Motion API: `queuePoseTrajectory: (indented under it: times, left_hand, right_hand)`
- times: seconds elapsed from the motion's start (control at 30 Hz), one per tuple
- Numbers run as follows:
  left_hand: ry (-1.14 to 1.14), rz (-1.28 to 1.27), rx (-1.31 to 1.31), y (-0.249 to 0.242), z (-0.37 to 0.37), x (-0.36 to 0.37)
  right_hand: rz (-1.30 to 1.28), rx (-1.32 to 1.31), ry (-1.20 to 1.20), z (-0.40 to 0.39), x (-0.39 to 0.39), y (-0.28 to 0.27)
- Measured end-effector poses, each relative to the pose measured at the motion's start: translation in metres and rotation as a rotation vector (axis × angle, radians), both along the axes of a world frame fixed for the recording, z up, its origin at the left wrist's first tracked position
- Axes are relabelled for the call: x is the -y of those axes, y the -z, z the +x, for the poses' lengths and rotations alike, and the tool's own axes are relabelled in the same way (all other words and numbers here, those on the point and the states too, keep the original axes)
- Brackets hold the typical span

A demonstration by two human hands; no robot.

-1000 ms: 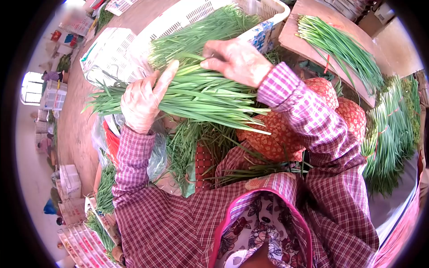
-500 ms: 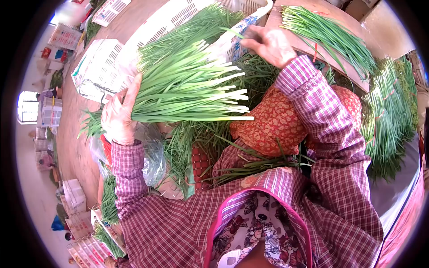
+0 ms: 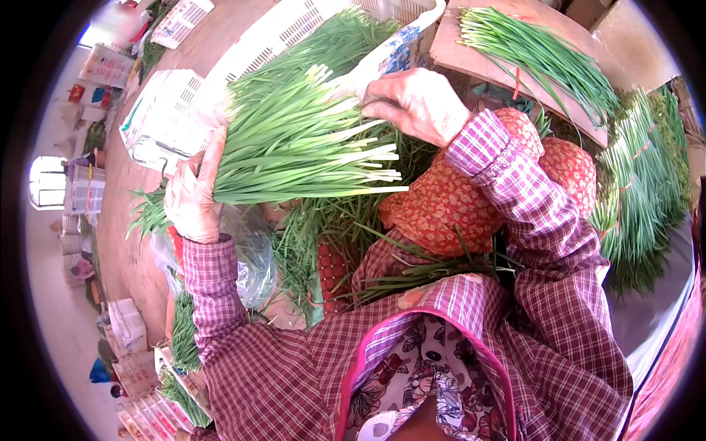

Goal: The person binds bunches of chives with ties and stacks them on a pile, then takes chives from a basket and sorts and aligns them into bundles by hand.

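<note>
My left hand (image 3: 194, 192) is wrapped round a thick bunch of garlic chives (image 3: 294, 151), whose pale cut ends fan out to the right. The leafy tips hang out behind the hand on the left. At the upper edge of those pale ends, my right hand (image 3: 421, 104) is closed in a pinch. Whatever lies between its fingertips is too small or hidden to make out. Behind the bunch, more chives (image 3: 346, 44) lie in a white plastic basket (image 3: 276, 37). Loose green leaves (image 3: 309, 228) are heaped below the bunch.
A tied bunch of chives (image 3: 540, 59) rests on a wooden board (image 3: 456, 51) at upper right. Stacked tied bundles (image 3: 640, 191) stand at far right. A white crate (image 3: 163, 110) and a clear plastic bag (image 3: 254, 257) are at left. Red floral cloth (image 3: 441, 198) covers my knees.
My right hand has come down and left from beside the basket's rim to the pale ends of the bunch. The green blade at its fingertips no longer shows. My left hand keeps its hold.
</note>
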State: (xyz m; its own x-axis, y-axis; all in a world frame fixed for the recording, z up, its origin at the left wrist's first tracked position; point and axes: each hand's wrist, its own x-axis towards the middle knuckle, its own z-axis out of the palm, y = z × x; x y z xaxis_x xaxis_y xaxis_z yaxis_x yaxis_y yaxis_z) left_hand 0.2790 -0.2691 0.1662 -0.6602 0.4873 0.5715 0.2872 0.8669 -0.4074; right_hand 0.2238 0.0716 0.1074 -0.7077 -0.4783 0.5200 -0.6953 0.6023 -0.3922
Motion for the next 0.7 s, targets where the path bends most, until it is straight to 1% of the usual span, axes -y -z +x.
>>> queuePoseTrajectory:
  times: [0.07, 0.1, 0.13, 0.17, 0.2, 0.23, 0.27, 0.3, 0.33, 0.4, 0.43, 0.47, 0.5, 0.53, 0.6, 0.67, 0.7]
  left_hand:
    - [-0.02, -0.015, 0.002, 0.002, 0.001, 0.003]
    - [-0.045, 0.037, 0.061, 0.004, 0.001, 0.006]
    - [-0.068, 0.088, 0.119, 0.007, 0.001, 0.01]
    - [-0.113, 0.176, 0.193, 0.011, 0.001, 0.016]
    - [-0.115, 0.177, 0.186, 0.017, -0.003, 0.022]
    - [0.021, 0.327, 0.199, 0.024, -0.008, 0.029]
    - [0.158, 0.475, 0.21, 0.034, -0.013, 0.04]
    - [0.209, 0.947, 0.457, 0.04, -0.016, 0.043]
    - [0.214, 0.94, 0.453, 0.041, -0.016, 0.049]
    - [0.034, 1.252, 0.873, 0.041, -0.009, 0.046]
    - [0.046, 1.248, 0.868, 0.039, -0.01, 0.039]
    - [0.077, 1.393, 1.055, 0.037, -0.01, 0.033]
    - [0.109, 1.533, 1.245, 0.035, -0.011, 0.029]
    - [0.116, 1.527, 1.239, 0.034, -0.012, 0.025]
    - [0.04, 1.516, 1.367, 0.036, -0.014, 0.02]
    - [0.066, 1.521, 1.407, 0.038, -0.015, 0.016]
    - [0.085, 1.527, 1.451, 0.039, -0.014, 0.013]
  right_hand:
    - [0.08, -0.012, 0.12, -0.01, -0.013, 0.004]
    - [0.179, -0.178, 0.177, -0.017, -0.027, 0.007]
    - [0.315, -0.166, 0.328, -0.021, -0.044, 0.009]
    - [0.418, -0.057, 0.46, -0.023, -0.063, 0.01]
    - [0.532, 0.035, 0.508, -0.027, -0.088, 0.013]
    - [0.649, 0.2, 0.621, -0.03, -0.105, 0.014]
    - [0.723, 0.416, 0.675, -0.027, -0.116, 0.005]
    - [0.822, 0.541, 0.67, -0.027, -0.122, -0.001]
    - [0.938, 0.587, 0.61, -0.025, -0.127, -0.007]
    - [0.786, 0.551, 0.566, -0.013, -0.128, -0.013]
    - [0.709, 0.585, 0.534, -0.01, -0.124, -0.016]
    - [0.63, 0.616, 0.5, -0.008, -0.118, -0.019]
    - [0.483, 0.642, 0.398, -0.005, -0.115, -0.019]
    - [0.348, 0.545, 0.302, 0.002, -0.108, -0.013]
    - [0.195, 0.367, 0.098, 0.008, -0.098, -0.01]
    - [-0.026, 0.338, 0.046, 0.004, -0.086, -0.008]
    - [-0.111, 0.265, 0.073, 0.004, -0.078, -0.011]
